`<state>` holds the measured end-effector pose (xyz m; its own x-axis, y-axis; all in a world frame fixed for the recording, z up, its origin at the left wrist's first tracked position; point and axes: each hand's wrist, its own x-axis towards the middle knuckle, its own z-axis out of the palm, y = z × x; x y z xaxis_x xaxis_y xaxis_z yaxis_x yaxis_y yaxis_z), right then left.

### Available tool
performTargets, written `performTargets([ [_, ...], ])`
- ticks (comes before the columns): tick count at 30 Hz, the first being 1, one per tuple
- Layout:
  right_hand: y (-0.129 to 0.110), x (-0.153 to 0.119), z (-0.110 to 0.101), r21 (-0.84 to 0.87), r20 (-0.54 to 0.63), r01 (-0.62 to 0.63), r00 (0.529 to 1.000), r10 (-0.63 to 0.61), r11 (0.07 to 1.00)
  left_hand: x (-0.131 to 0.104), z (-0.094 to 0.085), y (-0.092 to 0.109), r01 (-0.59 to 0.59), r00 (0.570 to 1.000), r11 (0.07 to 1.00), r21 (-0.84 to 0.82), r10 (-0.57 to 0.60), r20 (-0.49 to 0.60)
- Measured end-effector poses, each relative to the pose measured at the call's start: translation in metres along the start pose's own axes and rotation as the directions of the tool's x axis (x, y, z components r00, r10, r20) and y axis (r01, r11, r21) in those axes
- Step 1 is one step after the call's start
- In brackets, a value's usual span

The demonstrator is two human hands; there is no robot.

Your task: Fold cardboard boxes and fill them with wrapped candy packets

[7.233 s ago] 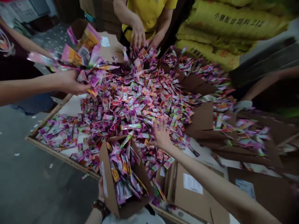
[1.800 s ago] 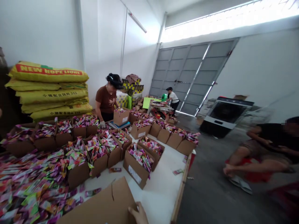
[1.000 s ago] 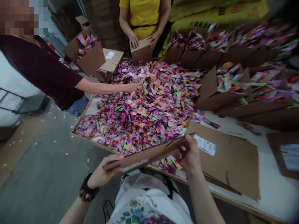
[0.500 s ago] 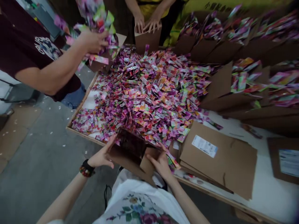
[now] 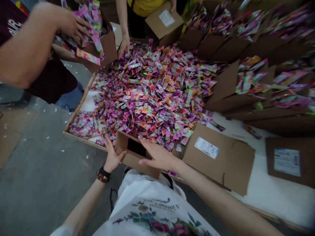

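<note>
A small cardboard box is at the near edge of the table, in front of my white floral shirt. Its top faces me, and the inside looks dark. My left hand grips the box's left end, thumb across the near rim and fingers on the outer side. Over the right end of the box lies my right hand, fingers stretched out and thumb apart; whether it touches the flap there is hard to tell. Just beyond the box spreads a big heap of small colourful packets, mostly pink and purple.
Flat stacked cardboard with a label lies right of my box, and a labelled carton beyond it. Boxes full of packets line the right and back. One co-worker's hand is over a filled box; another's hand reaches the heap.
My right hand has moved from the box's right flap to above its opening. The co-worker at left lowered packets into a box. The one opposite tilted a box and reached into the heap.
</note>
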<state>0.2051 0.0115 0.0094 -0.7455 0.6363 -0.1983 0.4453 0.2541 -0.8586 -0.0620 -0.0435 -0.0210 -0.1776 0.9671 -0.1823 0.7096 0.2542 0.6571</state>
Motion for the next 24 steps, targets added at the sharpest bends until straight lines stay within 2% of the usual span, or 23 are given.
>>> performTargets([
  [2,0.006,-0.002,0.021,-0.17,0.062,0.061,0.997,-0.052,0.984,0.003,-0.01,0.008,-0.103,0.994,0.97,0.219,0.092,0.056],
  [3,0.011,-0.004,0.033,-0.254,0.086,0.091,0.994,-0.071,0.963,0.007,-0.015,0.013,-0.207,0.976,0.918,0.339,0.171,0.134],
  [4,0.018,-0.006,0.045,-0.328,0.102,0.112,0.991,-0.082,0.938,0.012,-0.018,0.019,-0.334,0.938,0.84,0.427,0.25,0.24],
  [6,0.03,-0.009,0.063,-0.438,0.11,0.134,0.989,-0.095,0.889,0.023,-0.021,0.029,-0.571,0.807,0.665,0.481,0.351,0.474],
  [8,0.039,-0.008,0.074,-0.507,0.095,0.137,0.99,-0.103,0.851,0.032,-0.017,0.036,-0.716,0.678,0.541,0.442,0.384,0.627],
  [10,0.042,-0.005,0.082,-0.54,0.083,0.132,0.991,-0.103,0.831,0.036,-0.012,0.037,-0.783,0.599,0.466,0.412,0.388,0.701],
  [13,0.041,0.0,0.093,-0.534,0.043,0.104,0.994,-0.096,0.839,0.033,-0.008,0.03,-0.836,0.523,0.402,0.374,0.372,0.767],
  [15,0.037,0.001,0.098,-0.478,0.003,0.117,0.991,-0.132,0.871,0.029,-0.008,0.025,-0.849,0.494,0.394,0.352,0.357,0.793],
  [17,0.034,0.0,0.098,-0.358,-0.062,0.177,0.975,-0.213,0.917,0.027,-0.009,0.023,-0.852,0.487,0.391,0.347,0.353,0.799],
  [18,0.036,-0.002,0.095,-0.268,-0.135,0.203,0.96,-0.245,0.942,0.027,-0.009,0.024,-0.857,0.483,0.385,0.344,0.364,0.797],
  [19,0.042,-0.004,0.089,-0.156,-0.259,0.2,0.937,-0.235,0.967,0.028,-0.01,0.026,-0.86,0.483,0.378,0.343,0.382,0.788],
  [20,0.051,-0.007,0.08,-0.022,-0.424,0.162,0.892,-0.156,0.986,0.03,-0.012,0.03,-0.86,0.49,0.373,0.349,0.409,0.77],
  [21,0.066,-0.012,0.068,0.136,-0.598,0.101,0.802,0.001,0.986,0.031,-0.015,0.034,-0.856,0.504,0.373,0.359,0.442,0.742],
  [22,0.084,-0.018,0.053,0.315,-0.723,0.028,0.655,0.221,0.949,0.031,-0.021,0.039,-0.846,0.526,0.38,0.374,0.476,0.705],
  [23,0.106,-0.025,0.035,0.488,-0.76,-0.033,0.475,0.443,0.872,0.031,-0.028,0.044,-0.828,0.557,0.396,0.397,0.502,0.662],
  [24,0.128,-0.031,0.017,0.624,-0.727,-0.073,0.312,0.612,0.778,0.029,-0.037,0.048,-0.802,0.596,0.419,0.426,0.52,0.612],
])
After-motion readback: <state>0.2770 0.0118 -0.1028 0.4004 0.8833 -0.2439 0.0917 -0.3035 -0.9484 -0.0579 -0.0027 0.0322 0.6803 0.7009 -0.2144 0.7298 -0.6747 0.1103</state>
